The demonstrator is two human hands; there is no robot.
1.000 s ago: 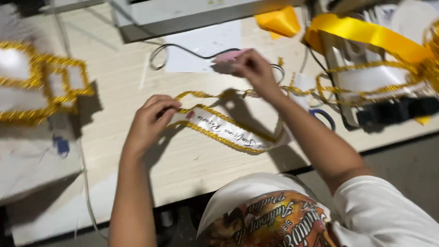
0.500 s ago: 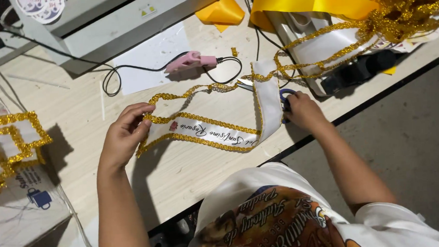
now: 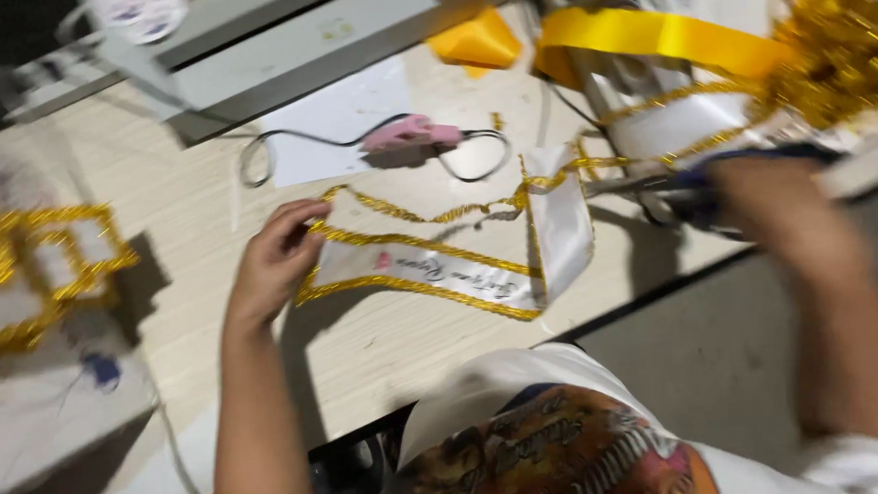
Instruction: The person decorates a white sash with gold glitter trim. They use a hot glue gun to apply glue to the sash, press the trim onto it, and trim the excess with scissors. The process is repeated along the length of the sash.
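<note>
A white sash (image 3: 430, 267) edged with gold glitter trim lies on the pale wooden table (image 3: 176, 191), its right end folded upward. My left hand (image 3: 275, 261) presses on the sash's left end. My right hand (image 3: 768, 210), blurred, is at the table's right edge, closed around dark blue-handled scissors (image 3: 691, 192) whose blades point left toward the sash's folded end. A loose strand of gold trim (image 3: 437, 215) runs from the sash toward the right.
A pink glue gun (image 3: 413, 133) with a black cord lies on white paper (image 3: 337, 117) behind the sash. A grey machine (image 3: 298, 34) stands at the back. Yellow ribbon (image 3: 658, 35) and a gold trim pile (image 3: 839, 46) lie at the right. Gold-edged pieces (image 3: 30, 268) sit at the left.
My right hand left the glue gun, moved right to the table edge and took hold of the scissors. The left hand stays on the sash. The camera has swung to the right.
</note>
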